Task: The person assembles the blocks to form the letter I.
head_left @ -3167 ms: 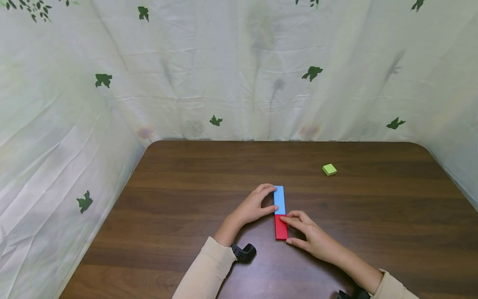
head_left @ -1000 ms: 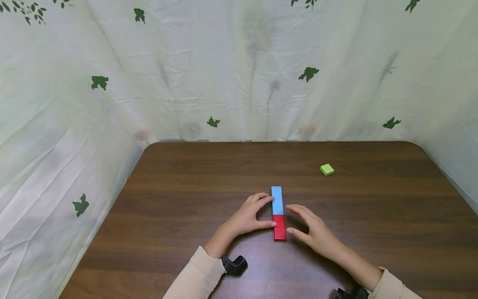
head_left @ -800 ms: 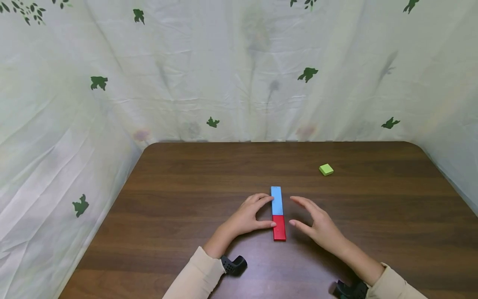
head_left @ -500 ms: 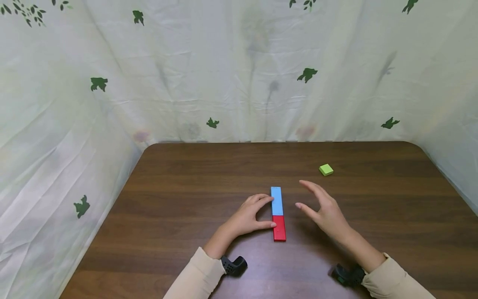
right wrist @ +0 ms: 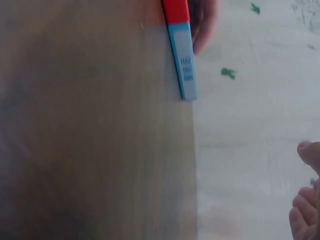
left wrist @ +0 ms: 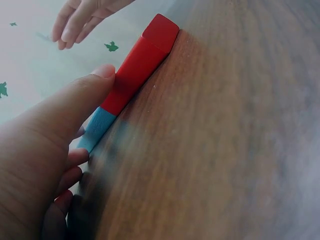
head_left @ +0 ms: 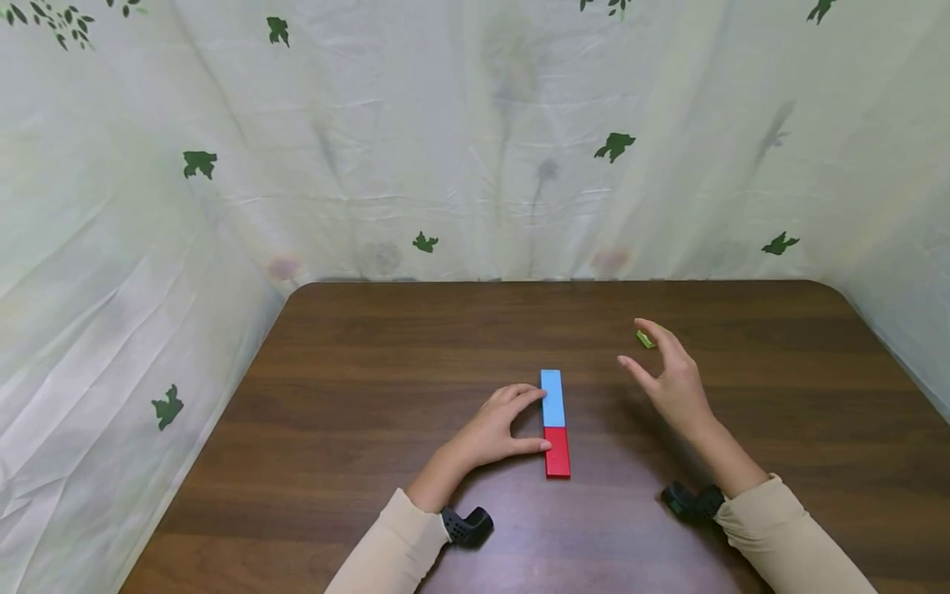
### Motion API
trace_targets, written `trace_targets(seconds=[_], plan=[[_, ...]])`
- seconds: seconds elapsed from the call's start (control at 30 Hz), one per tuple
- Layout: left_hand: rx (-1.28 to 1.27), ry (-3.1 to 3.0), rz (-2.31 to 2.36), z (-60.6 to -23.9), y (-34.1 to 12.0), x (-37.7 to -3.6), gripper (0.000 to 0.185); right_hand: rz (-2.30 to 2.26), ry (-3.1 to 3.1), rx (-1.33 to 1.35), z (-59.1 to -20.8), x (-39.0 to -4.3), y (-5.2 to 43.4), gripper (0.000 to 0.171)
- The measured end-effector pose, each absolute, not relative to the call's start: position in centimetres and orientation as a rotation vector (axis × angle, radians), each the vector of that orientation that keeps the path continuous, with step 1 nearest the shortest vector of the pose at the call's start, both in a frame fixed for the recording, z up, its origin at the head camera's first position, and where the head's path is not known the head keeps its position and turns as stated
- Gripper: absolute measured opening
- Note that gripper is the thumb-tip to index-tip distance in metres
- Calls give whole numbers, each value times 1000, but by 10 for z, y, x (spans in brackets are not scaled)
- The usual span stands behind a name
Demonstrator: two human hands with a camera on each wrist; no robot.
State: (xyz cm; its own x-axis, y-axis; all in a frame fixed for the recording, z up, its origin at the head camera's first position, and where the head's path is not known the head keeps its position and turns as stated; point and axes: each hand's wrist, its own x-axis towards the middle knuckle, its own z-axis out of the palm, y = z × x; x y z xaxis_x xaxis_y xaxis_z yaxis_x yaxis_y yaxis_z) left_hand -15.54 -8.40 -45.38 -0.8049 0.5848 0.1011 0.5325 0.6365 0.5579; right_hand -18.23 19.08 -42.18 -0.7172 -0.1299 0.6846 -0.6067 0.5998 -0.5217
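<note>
Left hand steadying a red-and-blue bar; right hand hanging released above the table.

Nearest, the left hand (head_left: pixel 496 426) is lying on the brown table (head_left: pixel 356 462), thumb tip pressing the red block (head_left: pixel 557 451) and fingertips touching the blue block (head_left: pixel 552 398); fingers nearly straight, bracing from one side, not wrapping round. That bracing seems to be keeping the pair in line: the two blocks are sitting flat, end to end and touching, forming one narrow bar near the table's middle, red end toward the person. Both are slim, flat slabs, the blue one carrying small print on its side in the right wrist view. Farther off, the right hand (head_left: pixel 671 378) is hovering, fingers relaxed, grasping nothing, well apart from the bar. Beyond its fingertips a small green block (head_left: pixel 644 338) is peeking out, mostly hidden.
</note>
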Motion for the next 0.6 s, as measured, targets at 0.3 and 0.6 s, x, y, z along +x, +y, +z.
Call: trace_targets(seconds=[0.3,0.6], plan=[[959,2765,904,-454,-84,-156,71,1079,-2238,408,-436,-205,208,57],[961,2767,890,-455,-84,-156,71,1151,-2306,271,-445,-216,217,54]])
